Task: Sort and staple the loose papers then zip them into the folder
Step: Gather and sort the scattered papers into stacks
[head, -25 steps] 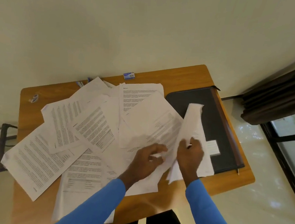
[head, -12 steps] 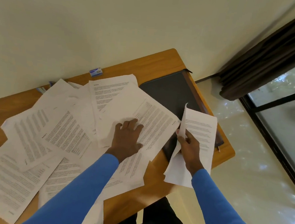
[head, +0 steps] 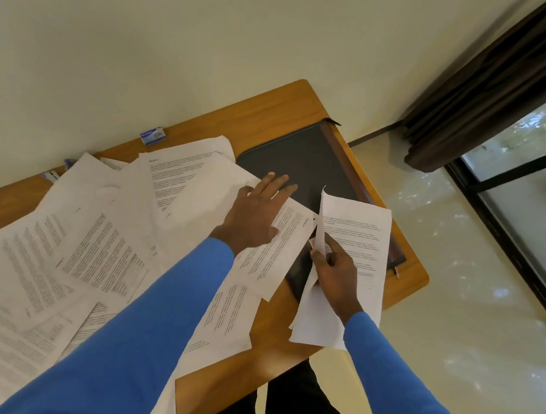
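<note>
Sorting step; left hand (head: 254, 218) flat on loose papers (head: 98, 252); right hand (head: 335, 273) gripping gathered sheets (head: 357, 233); next, probably, pinching another up.

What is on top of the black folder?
A printed sheet overlaps the folder, and fingers of the left hand extend over it. The papers in the right hand hide its near end, so anything there is unseen.
</note>
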A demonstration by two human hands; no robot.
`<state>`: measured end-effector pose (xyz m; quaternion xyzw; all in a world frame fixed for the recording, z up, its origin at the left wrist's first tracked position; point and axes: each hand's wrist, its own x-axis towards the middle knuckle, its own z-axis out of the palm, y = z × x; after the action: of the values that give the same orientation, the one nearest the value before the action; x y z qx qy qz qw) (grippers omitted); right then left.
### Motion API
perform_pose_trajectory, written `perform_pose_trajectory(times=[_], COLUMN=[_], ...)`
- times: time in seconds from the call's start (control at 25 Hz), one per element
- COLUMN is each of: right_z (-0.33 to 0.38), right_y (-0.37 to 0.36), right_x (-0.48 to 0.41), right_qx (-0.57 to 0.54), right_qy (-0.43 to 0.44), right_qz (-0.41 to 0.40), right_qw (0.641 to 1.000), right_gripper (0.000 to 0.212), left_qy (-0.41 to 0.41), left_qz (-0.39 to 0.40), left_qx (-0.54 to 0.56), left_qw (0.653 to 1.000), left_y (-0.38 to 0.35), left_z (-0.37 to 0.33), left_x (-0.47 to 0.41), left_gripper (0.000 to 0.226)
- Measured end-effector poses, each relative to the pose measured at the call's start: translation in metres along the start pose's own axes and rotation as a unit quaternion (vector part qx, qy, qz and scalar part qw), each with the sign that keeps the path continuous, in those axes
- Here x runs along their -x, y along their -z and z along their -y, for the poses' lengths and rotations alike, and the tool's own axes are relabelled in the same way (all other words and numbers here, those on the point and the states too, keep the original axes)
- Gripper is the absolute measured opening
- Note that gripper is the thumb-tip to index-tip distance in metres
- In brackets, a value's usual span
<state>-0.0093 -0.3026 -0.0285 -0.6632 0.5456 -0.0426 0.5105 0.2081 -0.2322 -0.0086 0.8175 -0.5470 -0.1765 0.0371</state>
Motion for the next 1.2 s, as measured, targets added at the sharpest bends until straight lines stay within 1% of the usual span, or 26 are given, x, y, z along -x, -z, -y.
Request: perform_pose_trajectory(times=[0.04, 0.08, 0.12, 0.2, 0.24, 0.28, 0.32, 0.36, 0.4, 0.44, 0.52, 0.6, 0.68, 0.72, 0.76, 0.8, 0.84, 0.88, 0.92, 0.96, 1.0, 1.04, 1.08, 1.12, 1.2], right_z=[0.0, -0.001, -0.002, -0.004, -0.006, -0.007, -0.008, -0.007, -0.007, -0.004, 0.002, 0.005, 0.009, 0.01, 0.012, 0.012, 0.014, 0.014, 0.014, 0.01, 0.005, -0.004, -0.011, -0.017, -0.022], right_y=[0.002, 0.003, 0.004, 0.004, 0.004, 0.005, 0.007, 0.008, 0.009, 0.009, 0.011, 0.012, 0.014, 0.017, 0.019, 0.023, 0.028, 0.035, 0.045, 0.058, 0.072, 0.085, 0.096, 0.105, 0.115], right_x=[0.0, -0.001, -0.002, -0.004, -0.004, -0.006, -0.007, -0.007, -0.008, -0.008, -0.007, -0.011, -0.014, -0.016, -0.016, -0.016, -0.013, -0.014, -0.016, -0.021, -0.028, -0.035, -0.039, -0.043, -0.045], right_qx=[-0.003, -0.005, -0.002, -0.001, -0.006, -0.007, -0.002, 0.007, 0.018, 0.039, 0.136, 0.235, 0.256, 0.238, 0.194, 0.125, 0.06, 0.018, 0.012, 0.025, 0.052, 0.084, 0.117, 0.141, 0.17], right_qy=[-0.001, 0.004, 0.013, 0.022, 0.023, 0.022, 0.028, 0.037, 0.05, 0.06, 0.09, 0.123, 0.127, 0.126, 0.121, 0.113, 0.107, 0.108, 0.112, 0.105, 0.08, 0.041, -0.002, -0.024, -0.016], right_qz=[0.005, 0.008, 0.013, 0.025, 0.029, 0.033, 0.038, 0.047, 0.062, 0.078, 0.099, 0.11, 0.128, 0.145, 0.162, 0.165, 0.125, 0.04, -0.064, -0.145, -0.189, -0.195, -0.169, -0.135, -0.081], right_qw=[1.0, 1.0, 1.0, 0.999, 0.999, 0.999, 0.999, 0.998, 0.997, 0.994, 0.982, 0.958, 0.95, 0.952, 0.96, 0.972, 0.984, 0.993, 0.992, 0.983, 0.977, 0.976, 0.979, 0.98, 0.982], right_gripper=[0.043, 0.044, 0.047, 0.05, 0.05, 0.05, 0.051, 0.054, 0.06, 0.064, 0.063, 0.069, 0.074, 0.073, 0.067, 0.057, 0.042, 0.03, 0.03, 0.04, 0.05, 0.056, 0.061, 0.066, 0.071], left_qy=[-0.004, 0.001, 0.011, 0.033, 0.057, 0.096, 0.145, 0.196, 0.239, 0.27, 0.292, 0.294, 0.295, 0.298, 0.302, 0.302, 0.304, 0.307, 0.313, 0.32, 0.329, 0.337, 0.35, 0.363, 0.385], left_qz=[0.027, 0.043, 0.045, 0.015, -0.013, -0.045, -0.078, -0.102, -0.127, -0.15, -0.217, -0.298, -0.348, -0.354, -0.347, -0.33, -0.306, -0.28, -0.254, -0.225, -0.196, -0.171, -0.152, -0.138, -0.12], left_qx=[-0.029, -0.053, -0.073, -0.092, -0.074, -0.023, 0.045, 0.105, 0.142, 0.157, 0.153, 0.16, 0.192, 0.224, 0.258, 0.277, 0.28, 0.279, 0.281, 0.287, 0.297, 0.309, 0.32, 0.329, 0.32], left_qw=[0.999, 0.998, 0.996, 0.995, 0.996, 0.994, 0.985, 0.97, 0.952, 0.938, 0.919, 0.894, 0.869, 0.858, 0.85, 0.85, 0.858, 0.866, 0.871, 0.874, 0.875, 0.873, 0.867, 0.861, 0.858], left_y=[0.003, 0.003, 0.004, 0.007, 0.009, 0.01, 0.012, 0.015, 0.018, 0.024, 0.036, 0.054, 0.075, 0.085, 0.091, 0.095, 0.093, 0.087, 0.076, 0.061, 0.043, 0.026, 0.011, -0.002, -0.022], left_z=[0.001, 0.001, 0.001, 0.001, 0.002, 0.003, 0.003, 0.005, 0.009, 0.012, 0.017, 0.017, 0.015, 0.013, 0.014, 0.012, 0.01, 0.003, -0.008, -0.021, -0.035, -0.05, -0.065, -0.077, -0.097], left_x=[-0.009, -0.015, -0.019, -0.015, -0.008, 0.002, 0.015, 0.03, 0.046, 0.061, 0.09, 0.111, 0.126, 0.129, 0.13, 0.127, 0.12, 0.111, 0.1, 0.087, 0.075, 0.063, 0.052, 0.043, 0.03], left_gripper=[0.099, 0.094, 0.082, 0.041, 0.022, 0.011, 0.008, 0.007, 0.008, 0.008, 0.011, 0.02, 0.029, 0.032, 0.034, 0.034, 0.034, 0.033, 0.032, 0.031, 0.029, 0.026, 0.023, 0.02, 0.02])
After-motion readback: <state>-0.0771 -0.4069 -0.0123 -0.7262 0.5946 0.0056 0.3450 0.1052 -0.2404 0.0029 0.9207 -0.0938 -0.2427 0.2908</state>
